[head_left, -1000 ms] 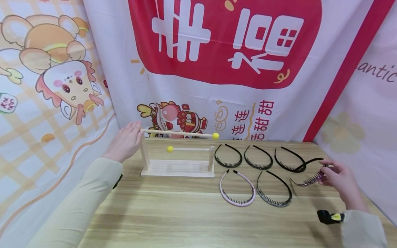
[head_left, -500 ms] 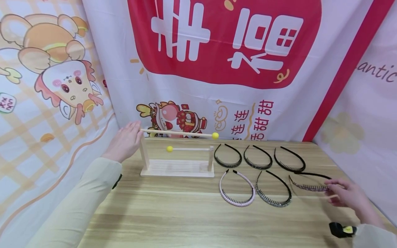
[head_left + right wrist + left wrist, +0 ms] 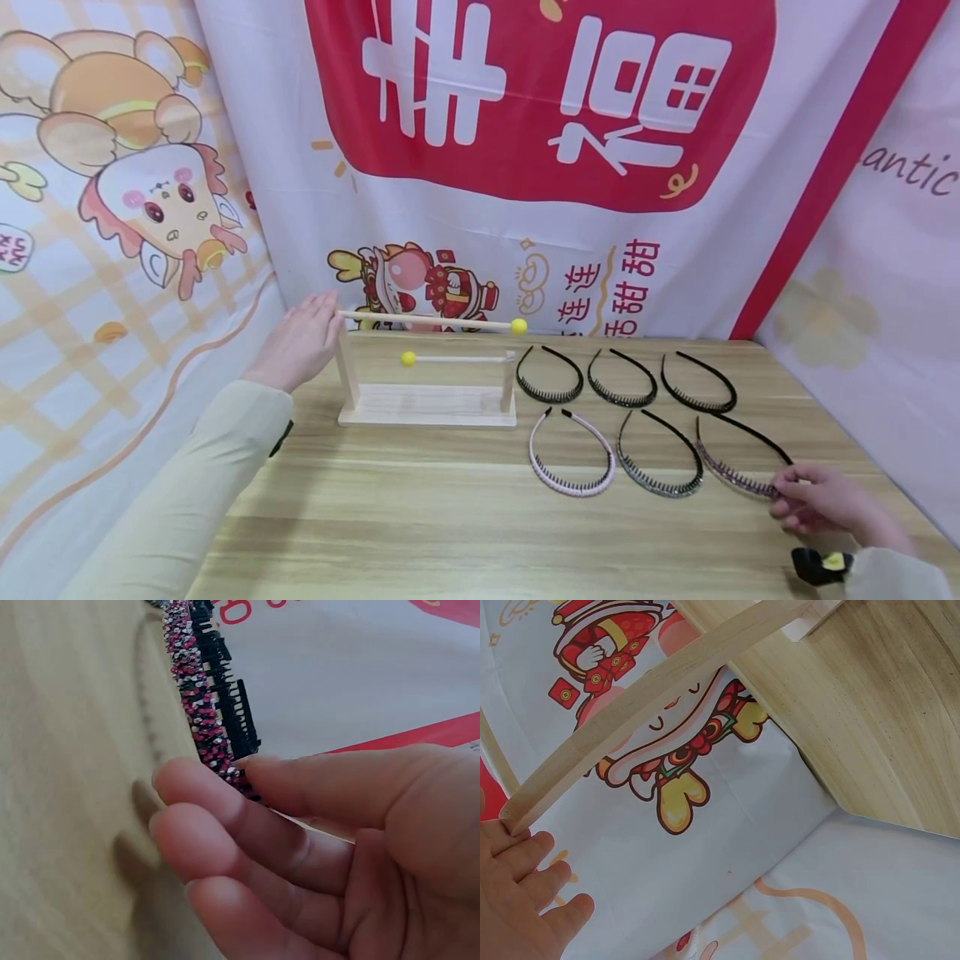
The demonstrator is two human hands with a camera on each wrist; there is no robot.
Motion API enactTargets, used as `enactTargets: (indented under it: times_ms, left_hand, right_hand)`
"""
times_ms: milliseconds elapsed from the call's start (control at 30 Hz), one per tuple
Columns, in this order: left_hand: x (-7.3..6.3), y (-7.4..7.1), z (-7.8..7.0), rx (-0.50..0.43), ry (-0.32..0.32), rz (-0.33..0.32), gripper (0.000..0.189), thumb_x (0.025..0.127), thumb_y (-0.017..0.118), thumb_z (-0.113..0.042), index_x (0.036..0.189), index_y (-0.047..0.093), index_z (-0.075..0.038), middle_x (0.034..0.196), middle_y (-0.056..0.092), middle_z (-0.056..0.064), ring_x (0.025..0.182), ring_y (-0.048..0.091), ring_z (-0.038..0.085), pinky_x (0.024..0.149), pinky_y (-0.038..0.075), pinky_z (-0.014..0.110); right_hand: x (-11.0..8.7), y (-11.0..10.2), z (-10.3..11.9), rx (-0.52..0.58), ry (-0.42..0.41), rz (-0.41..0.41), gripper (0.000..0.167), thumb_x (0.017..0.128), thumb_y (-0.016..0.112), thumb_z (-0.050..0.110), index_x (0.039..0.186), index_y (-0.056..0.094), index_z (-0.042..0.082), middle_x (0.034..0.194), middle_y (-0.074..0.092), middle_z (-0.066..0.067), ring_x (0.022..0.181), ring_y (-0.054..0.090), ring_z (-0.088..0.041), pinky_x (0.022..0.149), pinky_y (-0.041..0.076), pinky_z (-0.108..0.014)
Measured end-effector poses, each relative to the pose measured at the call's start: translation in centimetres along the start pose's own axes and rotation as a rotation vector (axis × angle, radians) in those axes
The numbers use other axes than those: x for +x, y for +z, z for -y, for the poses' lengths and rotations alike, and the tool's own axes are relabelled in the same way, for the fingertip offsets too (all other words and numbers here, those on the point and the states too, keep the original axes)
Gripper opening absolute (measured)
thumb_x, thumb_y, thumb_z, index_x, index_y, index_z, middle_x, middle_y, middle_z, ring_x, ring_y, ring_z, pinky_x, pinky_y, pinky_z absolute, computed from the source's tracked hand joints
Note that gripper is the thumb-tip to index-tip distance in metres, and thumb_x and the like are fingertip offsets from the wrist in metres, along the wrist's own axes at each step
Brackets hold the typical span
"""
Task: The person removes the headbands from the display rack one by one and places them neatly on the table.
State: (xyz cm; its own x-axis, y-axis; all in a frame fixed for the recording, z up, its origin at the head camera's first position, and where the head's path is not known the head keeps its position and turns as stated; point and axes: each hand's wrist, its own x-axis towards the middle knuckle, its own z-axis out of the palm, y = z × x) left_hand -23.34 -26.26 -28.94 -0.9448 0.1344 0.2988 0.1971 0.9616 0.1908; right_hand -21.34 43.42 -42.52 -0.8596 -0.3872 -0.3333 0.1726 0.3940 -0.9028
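My right hand [image 3: 821,500] pinches a headband [image 3: 731,477] between thumb and fingers at the right of the table. Pink and silver glitter covers its band, and black comb teeth [image 3: 241,720] line the inside in the right wrist view. My left hand [image 3: 296,343] rests against the top of the left post of a wooden stand [image 3: 427,406]. In the left wrist view its fingers are extended, the tips right at the end of the post [image 3: 630,705]. Two rods with yellow balls, an upper one [image 3: 518,327] and a lower one [image 3: 407,359], extend from the stand's posts.
A pale pink headband [image 3: 573,487] and a silvery one [image 3: 663,487] lie left of the held one. Behind them is a row of black headbands [image 3: 550,396]. A printed cloth [image 3: 675,275] hangs along the table's back edge.
My right hand has moved down toward me with the glittery headband, which has swung off the black one behind it to beside the silvery one. The left hand stays on the stand.
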Motion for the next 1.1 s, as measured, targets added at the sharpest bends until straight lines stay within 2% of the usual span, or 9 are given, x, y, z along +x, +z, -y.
enactTargets:
  times_ms: [100, 200, 400, 600, 667, 733, 833, 967, 1100]
  left_hand:
    - [0.0, 0.0, 0.0, 0.001, 0.002, -0.001, 0.054, 0.102, 0.021, -0.027, 0.141, 0.021, 0.011, 0.143, 0.023, 0.030, 0.131, 0.017, 0.045, 0.108, 0.010, 0.055]
    - [-0.1, 0.0, 0.1, 0.004, 0.001, -0.004, 0.054, 0.102, 0.022, -0.026, 0.140, 0.021, 0.011, 0.143, 0.023, 0.030, 0.131, 0.017, 0.045, 0.108, 0.011, 0.055]
    - [0.0, 0.0, 0.0, 0.002, 0.001, -0.015, 0.053, 0.101, 0.024, -0.025, 0.140, 0.022, 0.011, 0.143, 0.024, 0.029, 0.132, 0.017, 0.045, 0.108, 0.010, 0.054]
    - [0.1, 0.1, -0.1, 0.004, 0.012, -0.012, 0.052, 0.101, 0.025, -0.024, 0.140, 0.022, 0.011, 0.142, 0.026, 0.030, 0.131, 0.019, 0.046, 0.107, 0.012, 0.056]
    - [0.1, 0.1, -0.1, 0.002, 0.015, -0.008, 0.052, 0.101, 0.025, -0.023, 0.140, 0.022, 0.011, 0.142, 0.026, 0.030, 0.131, 0.019, 0.046, 0.107, 0.012, 0.056]
    - [0.1, 0.1, -0.1, -0.002, 0.017, -0.003, 0.052, 0.102, 0.024, -0.024, 0.140, 0.021, 0.011, 0.142, 0.025, 0.030, 0.131, 0.018, 0.046, 0.107, 0.012, 0.056]
    - [0.1, 0.1, 0.0, -0.011, 0.017, 0.006, 0.053, 0.102, 0.022, -0.025, 0.141, 0.020, 0.011, 0.143, 0.023, 0.030, 0.131, 0.017, 0.047, 0.107, 0.011, 0.056]
    - [0.1, -0.2, 0.2, -0.023, 0.016, 0.024, 0.053, 0.102, 0.021, -0.026, 0.140, 0.020, 0.011, 0.142, 0.022, 0.031, 0.130, 0.017, 0.047, 0.107, 0.010, 0.056]
    - [0.2, -0.7, 0.0, -0.028, 0.012, 0.041, 0.053, 0.102, 0.020, -0.025, 0.139, 0.022, 0.012, 0.141, 0.024, 0.031, 0.130, 0.016, 0.048, 0.107, 0.011, 0.056]
  right_hand:
    - [0.1, -0.1, -0.6, 0.032, 0.000, 0.023, 0.016, 0.097, 0.041, 0.007, 0.093, 0.053, -0.002, 0.078, 0.063, -0.007, 0.064, 0.061, -0.015, 0.055, 0.052, -0.025]
    - [0.2, 0.0, -1.0, 0.037, 0.004, 0.036, 0.017, 0.098, 0.040, 0.009, 0.093, 0.053, -0.002, 0.078, 0.062, -0.006, 0.064, 0.060, -0.013, 0.054, 0.050, -0.023]
    - [0.0, 0.2, -0.8, -0.013, 0.024, -0.012, 0.018, 0.098, 0.042, 0.010, 0.094, 0.054, -0.002, 0.077, 0.063, -0.005, 0.063, 0.060, -0.013, 0.054, 0.051, -0.023]
    - [-0.3, 0.3, -1.0, 0.002, 0.014, -0.005, 0.017, 0.097, 0.042, 0.010, 0.094, 0.055, -0.001, 0.077, 0.063, -0.005, 0.063, 0.060, -0.013, 0.054, 0.051, -0.023]
    - [-0.4, 0.4, -1.0, 0.023, 0.003, 0.007, 0.016, 0.097, 0.042, 0.009, 0.096, 0.055, -0.002, 0.078, 0.063, -0.006, 0.063, 0.060, -0.013, 0.054, 0.051, -0.024]
    - [-0.4, 0.4, -0.7, 0.017, -0.020, 0.007, 0.020, 0.096, 0.043, 0.007, 0.097, 0.051, -0.011, 0.077, 0.064, -0.008, 0.063, 0.061, -0.014, 0.055, 0.052, -0.025]
    - [-0.2, 0.6, 0.2, -0.028, -0.039, -0.042, 0.033, 0.095, 0.044, 0.007, 0.106, 0.041, -0.024, 0.077, 0.064, -0.011, 0.062, 0.061, -0.017, 0.056, 0.054, -0.029]
    - [0.6, 1.0, 2.3, -0.151, -0.029, -0.193, 0.043, 0.096, 0.046, 0.012, 0.115, 0.034, -0.024, 0.078, 0.063, -0.010, 0.063, 0.063, -0.021, 0.057, 0.056, -0.033]
    - [2.0, 1.2, 5.0, -0.261, -0.062, -0.283, 0.045, 0.098, 0.043, 0.015, 0.119, 0.034, -0.024, 0.082, 0.063, -0.012, 0.066, 0.063, -0.024, 0.058, 0.056, -0.034]
